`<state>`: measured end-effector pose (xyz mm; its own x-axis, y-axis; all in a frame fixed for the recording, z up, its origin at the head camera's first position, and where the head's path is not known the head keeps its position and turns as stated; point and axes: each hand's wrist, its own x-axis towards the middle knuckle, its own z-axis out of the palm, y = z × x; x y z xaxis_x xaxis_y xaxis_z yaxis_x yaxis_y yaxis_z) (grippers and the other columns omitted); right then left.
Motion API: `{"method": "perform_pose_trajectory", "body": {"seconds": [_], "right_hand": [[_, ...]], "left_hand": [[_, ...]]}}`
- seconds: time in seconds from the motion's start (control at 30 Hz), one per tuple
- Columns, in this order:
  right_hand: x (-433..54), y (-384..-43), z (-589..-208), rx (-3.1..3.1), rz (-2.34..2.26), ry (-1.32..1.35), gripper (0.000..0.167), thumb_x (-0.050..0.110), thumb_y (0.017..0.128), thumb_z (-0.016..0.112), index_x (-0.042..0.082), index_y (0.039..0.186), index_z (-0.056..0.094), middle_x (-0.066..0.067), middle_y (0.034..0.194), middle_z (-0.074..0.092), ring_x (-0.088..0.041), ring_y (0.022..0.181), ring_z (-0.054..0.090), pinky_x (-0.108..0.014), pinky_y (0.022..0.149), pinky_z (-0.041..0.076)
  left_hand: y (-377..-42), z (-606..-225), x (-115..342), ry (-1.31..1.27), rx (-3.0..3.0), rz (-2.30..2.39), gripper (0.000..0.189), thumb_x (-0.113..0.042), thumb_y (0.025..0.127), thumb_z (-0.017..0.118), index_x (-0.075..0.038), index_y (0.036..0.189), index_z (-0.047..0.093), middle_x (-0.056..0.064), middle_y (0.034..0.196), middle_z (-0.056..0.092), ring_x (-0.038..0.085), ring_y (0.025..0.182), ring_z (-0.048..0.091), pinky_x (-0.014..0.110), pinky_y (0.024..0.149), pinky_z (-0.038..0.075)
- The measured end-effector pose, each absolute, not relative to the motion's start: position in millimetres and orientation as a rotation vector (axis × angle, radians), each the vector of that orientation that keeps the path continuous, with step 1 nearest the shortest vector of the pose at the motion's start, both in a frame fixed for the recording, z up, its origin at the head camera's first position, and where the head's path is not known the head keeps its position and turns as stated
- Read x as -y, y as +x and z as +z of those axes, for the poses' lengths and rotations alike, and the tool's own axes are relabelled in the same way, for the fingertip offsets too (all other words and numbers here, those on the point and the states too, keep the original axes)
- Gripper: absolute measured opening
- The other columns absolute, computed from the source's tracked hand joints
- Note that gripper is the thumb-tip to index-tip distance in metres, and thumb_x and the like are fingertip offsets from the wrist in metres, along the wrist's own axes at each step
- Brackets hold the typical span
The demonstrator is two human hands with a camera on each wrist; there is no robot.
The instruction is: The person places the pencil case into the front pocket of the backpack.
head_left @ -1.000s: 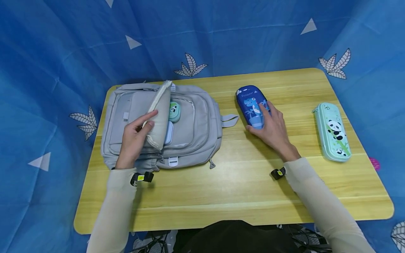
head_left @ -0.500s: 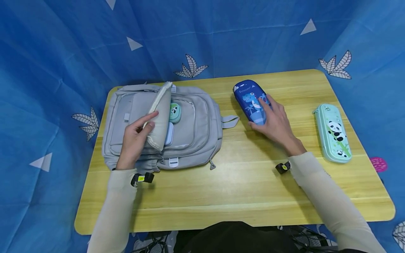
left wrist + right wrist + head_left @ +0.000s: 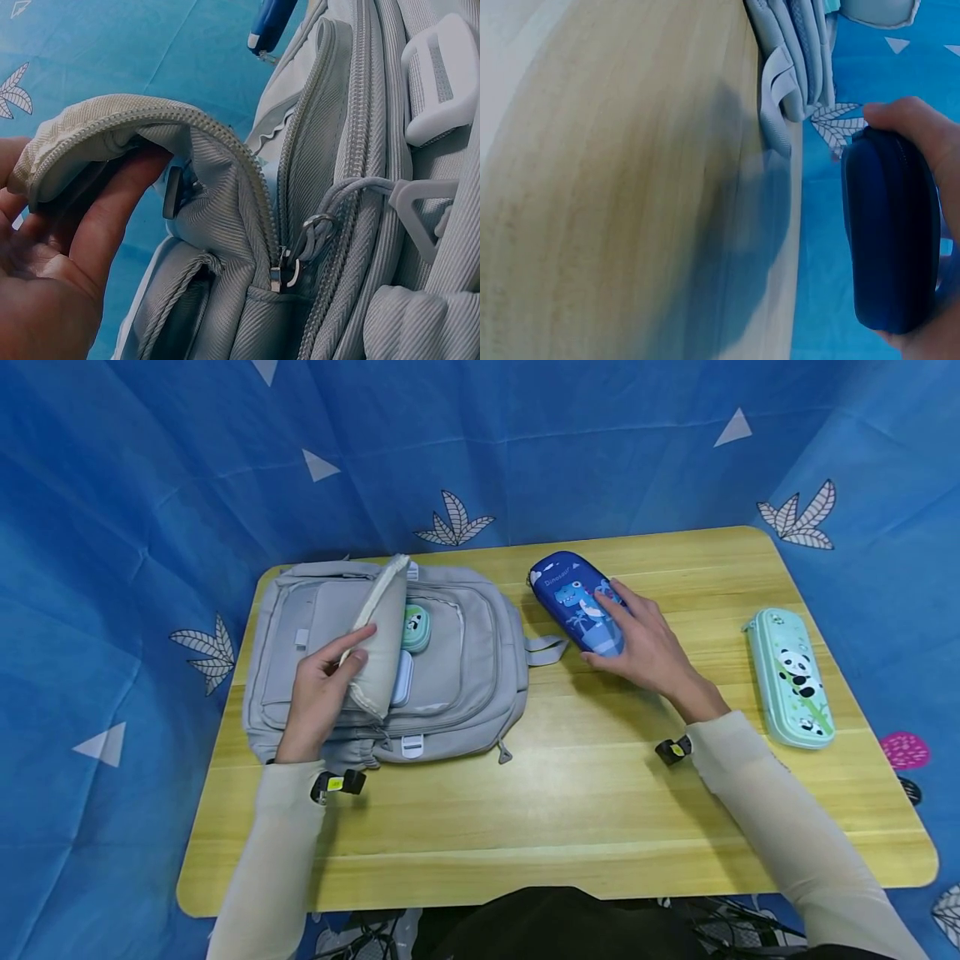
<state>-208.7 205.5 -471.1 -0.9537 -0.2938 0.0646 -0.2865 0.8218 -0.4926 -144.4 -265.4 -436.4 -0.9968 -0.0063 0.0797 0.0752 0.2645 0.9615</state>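
A grey backpack [image 3: 480,610] lies on the table with its front pocket unzipped. My left hand [image 3: 311,697] pinches the pocket's flap [image 3: 384,643] between thumb and fingers and holds it raised. Behind the flap, part of a mint-green case with a panda [image 3: 415,628] and the end of a pale blue object [image 3: 402,679] show; the rest of both is hidden. My right hand [image 3: 652,647] grips a dark blue dinosaur pencil case [image 3: 573,602] by its sides. In the right wrist view, the pencil case [image 3: 889,232] is off the tabletop, its shadow below.
A mint-green panda pencil case [image 3: 797,677] lies at the right of the wooden table [image 3: 525,827]. The backpack's grey strap loop [image 3: 546,650] sticks out towards the right hand. A blue patterned cloth [image 3: 570,452] hangs behind the table.
My right hand has carried the dinosaur pencil case leftward, nearer the backpack. My left hand keeps the flap raised and has barely moved.
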Motion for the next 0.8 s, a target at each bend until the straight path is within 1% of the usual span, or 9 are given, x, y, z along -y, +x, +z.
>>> {"method": "perform_pose_trajectory", "body": {"seconds": [0.07, 0.17, 0.27, 0.33, 0.43, 0.5, 0.57, 0.67, 0.8], "right_hand": [[-205, -210, -471, -2.977, -0.797, -0.506, 0.102, 0.047, 0.088, 0.086, 0.013, 0.171, 0.038, -0.016, 0.181, 0.022, -0.05, 0.153, 0.033, -0.072, 0.117, 0.037], [-203, -211, -470, -2.965, -0.788, -0.54, 0.103, 0.047, 0.087, 0.087, 0.015, 0.172, 0.037, -0.014, 0.182, 0.021, -0.049, 0.153, 0.033, -0.072, 0.116, 0.038], [-201, -212, -470, -2.956, -0.787, -0.572, 0.104, 0.047, 0.087, 0.088, 0.016, 0.172, 0.037, -0.014, 0.182, 0.021, -0.049, 0.154, 0.033, -0.073, 0.115, 0.039], [-200, -212, -468, -2.944, -0.789, -0.601, 0.104, 0.047, 0.087, 0.087, 0.017, 0.172, 0.037, -0.013, 0.182, 0.021, -0.049, 0.154, 0.032, -0.073, 0.115, 0.04], [-198, -211, -466, -2.917, -0.795, -0.649, 0.103, 0.048, 0.087, 0.087, 0.019, 0.172, 0.036, -0.011, 0.182, 0.021, -0.049, 0.155, 0.032, -0.074, 0.114, 0.039], [-196, -211, -465, -2.897, -0.793, -0.673, 0.103, 0.048, 0.088, 0.086, 0.02, 0.173, 0.035, -0.01, 0.183, 0.02, -0.048, 0.157, 0.031, -0.074, 0.115, 0.039], [-195, -211, -464, -2.879, -0.797, -0.689, 0.103, 0.049, 0.088, 0.087, 0.022, 0.173, 0.035, -0.008, 0.183, 0.018, -0.046, 0.158, 0.03, -0.074, 0.116, 0.039], [-193, -211, -465, -2.86, -0.808, -0.712, 0.103, 0.05, 0.088, 0.087, 0.023, 0.173, 0.035, -0.006, 0.184, 0.018, -0.045, 0.158, 0.03, -0.074, 0.115, 0.04], [-190, -210, -464, -2.846, -0.837, -0.764, 0.102, 0.049, 0.086, 0.088, 0.023, 0.172, 0.039, -0.006, 0.183, 0.021, -0.043, 0.156, 0.033, -0.071, 0.112, 0.044]], "left_hand": [[-145, -437, 266, -0.07, 2.442, -1.861, 0.036, -0.018, 0.112, 0.063, -0.018, 0.147, 0.072, 0.005, 0.159, 0.062, 0.012, 0.094, 0.051, 0.027, 0.064, 0.036], [-145, -437, 266, -0.074, 2.441, -1.866, 0.036, -0.018, 0.112, 0.063, -0.018, 0.147, 0.071, 0.005, 0.159, 0.062, 0.012, 0.114, 0.055, 0.026, 0.068, 0.038], [-145, -437, 266, -0.075, 2.441, -1.868, 0.036, -0.018, 0.112, 0.063, -0.018, 0.147, 0.071, 0.005, 0.159, 0.062, 0.011, 0.106, 0.055, 0.025, 0.069, 0.039], [-146, -438, 266, -0.075, 2.442, -1.866, 0.036, -0.018, 0.112, 0.063, -0.019, 0.147, 0.072, 0.005, 0.159, 0.062, 0.01, 0.091, 0.05, 0.025, 0.067, 0.038], [-146, -438, 267, -0.078, 2.441, -1.864, 0.036, -0.018, 0.112, 0.063, -0.019, 0.147, 0.072, 0.006, 0.158, 0.063, 0.012, 0.084, 0.045, 0.026, 0.064, 0.036], [-146, -439, 267, -0.079, 2.44, -1.863, 0.036, -0.018, 0.112, 0.063, -0.018, 0.147, 0.072, 0.006, 0.158, 0.063, 0.012, 0.084, 0.045, 0.026, 0.064, 0.036], [-146, -439, 268, -0.083, 2.442, -1.864, 0.036, -0.018, 0.112, 0.063, -0.018, 0.147, 0.072, 0.006, 0.158, 0.062, 0.012, 0.09, 0.048, 0.026, 0.066, 0.037], [-147, -439, 268, -0.085, 2.443, -1.867, 0.036, -0.018, 0.112, 0.062, -0.018, 0.147, 0.071, 0.006, 0.158, 0.063, 0.013, 0.084, 0.045, 0.026, 0.066, 0.037], [-147, -439, 268, -0.085, 2.441, -1.877, 0.036, -0.018, 0.112, 0.062, -0.017, 0.148, 0.071, 0.006, 0.159, 0.062, 0.012, 0.098, 0.054, 0.023, 0.071, 0.042]]}}
